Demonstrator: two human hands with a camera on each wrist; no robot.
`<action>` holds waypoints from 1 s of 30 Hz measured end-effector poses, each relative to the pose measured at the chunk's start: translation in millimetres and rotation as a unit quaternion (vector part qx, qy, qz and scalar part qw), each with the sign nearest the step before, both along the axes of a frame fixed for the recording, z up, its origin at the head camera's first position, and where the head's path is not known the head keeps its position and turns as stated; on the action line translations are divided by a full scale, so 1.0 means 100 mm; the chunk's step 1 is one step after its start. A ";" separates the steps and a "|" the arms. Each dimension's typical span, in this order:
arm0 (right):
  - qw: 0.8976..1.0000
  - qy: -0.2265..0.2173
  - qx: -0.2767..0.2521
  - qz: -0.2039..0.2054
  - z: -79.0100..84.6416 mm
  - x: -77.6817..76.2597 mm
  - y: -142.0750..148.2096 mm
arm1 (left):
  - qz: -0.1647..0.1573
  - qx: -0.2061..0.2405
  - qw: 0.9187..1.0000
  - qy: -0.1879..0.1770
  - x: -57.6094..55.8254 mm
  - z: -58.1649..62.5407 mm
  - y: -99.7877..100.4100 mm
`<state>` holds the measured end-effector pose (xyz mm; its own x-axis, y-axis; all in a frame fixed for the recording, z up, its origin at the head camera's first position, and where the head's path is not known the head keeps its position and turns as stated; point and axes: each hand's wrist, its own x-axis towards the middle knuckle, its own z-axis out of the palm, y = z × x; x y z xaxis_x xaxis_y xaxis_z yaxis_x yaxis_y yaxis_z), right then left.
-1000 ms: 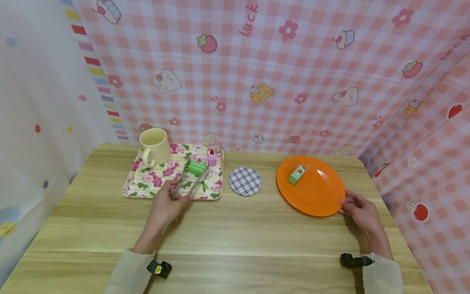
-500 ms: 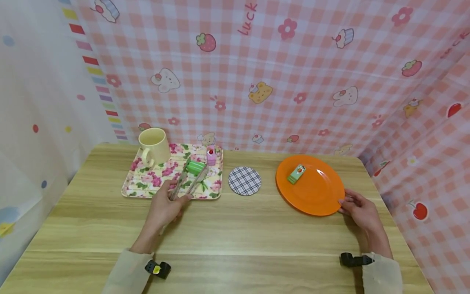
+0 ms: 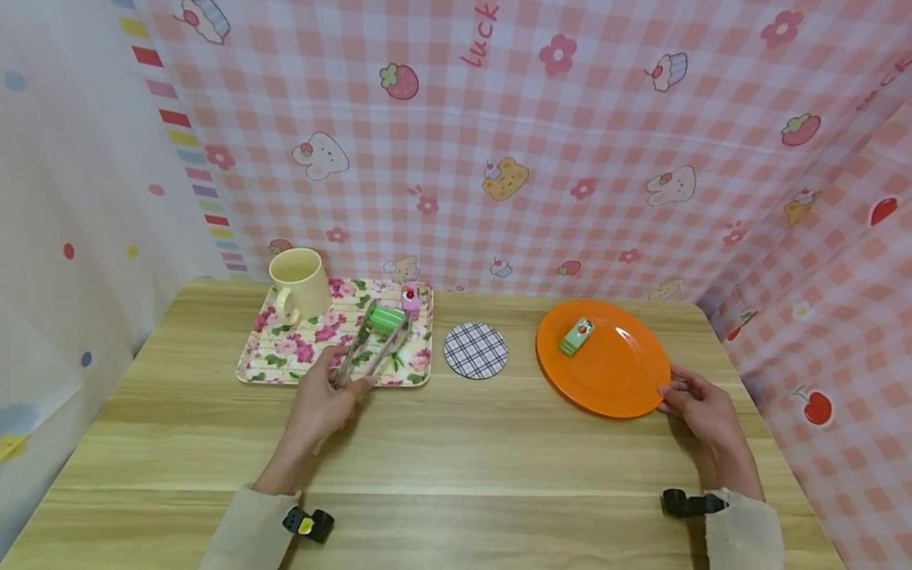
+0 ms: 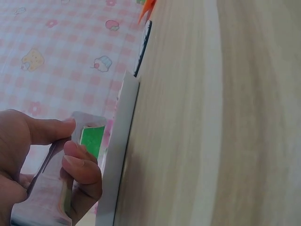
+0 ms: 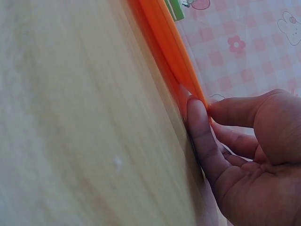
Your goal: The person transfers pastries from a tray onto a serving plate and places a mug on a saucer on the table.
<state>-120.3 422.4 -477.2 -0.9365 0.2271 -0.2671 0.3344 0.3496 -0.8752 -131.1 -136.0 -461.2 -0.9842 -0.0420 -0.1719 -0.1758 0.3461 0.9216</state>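
Observation:
My left hand (image 3: 324,402) grips metal tongs (image 3: 349,360) over the front of the floral tray (image 3: 249,372). Between the tongs' tips sits a green striped toy cake roll (image 3: 387,319). Its green end also shows past my fingers (image 4: 83,168) in the left wrist view. Just behind it on the tray stands a pink toy cake slice (image 3: 410,296) with a red berry on top. My right hand (image 3: 705,408) pinches the right rim of an orange plate (image 3: 620,380), thumb and fingers on opposite faces in the right wrist view. A green toy cake slice (image 3: 575,337) lies on this plate.
A pale yellow mug (image 3: 302,285) stands at the tray's back left. Between tray and plate lies a round checked coaster (image 3: 476,351). Pink checked cloth (image 3: 463,198) hangs directly behind the wooden table (image 3: 463,459) and along its right side.
The tongs' tips and the green cake roll have shifted slightly up and right in the head view, now overlapping the pink slice's lower part. My right hand keeps its hold on the plate rim.

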 end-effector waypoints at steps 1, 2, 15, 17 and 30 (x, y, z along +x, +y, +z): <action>1.000 0.001 -0.001 0.000 0.00 0.00 0.00 | 0.001 0.001 1.000 0.000 0.00 0.01 0.01; 1.000 0.001 -0.001 0.000 -0.01 0.00 0.01 | 0.002 0.000 1.000 0.000 0.00 0.02 0.02; 1.000 0.000 -0.002 0.003 0.00 0.00 0.00 | -0.008 0.013 1.000 -0.012 0.06 0.02 0.15; 1.000 -0.003 -0.001 0.003 0.00 0.00 0.01 | -0.010 0.018 1.000 -0.014 0.06 0.02 0.17; 1.000 0.000 -0.005 0.000 -0.03 -0.01 0.03 | -0.036 0.013 0.999 0.009 0.13 0.00 0.36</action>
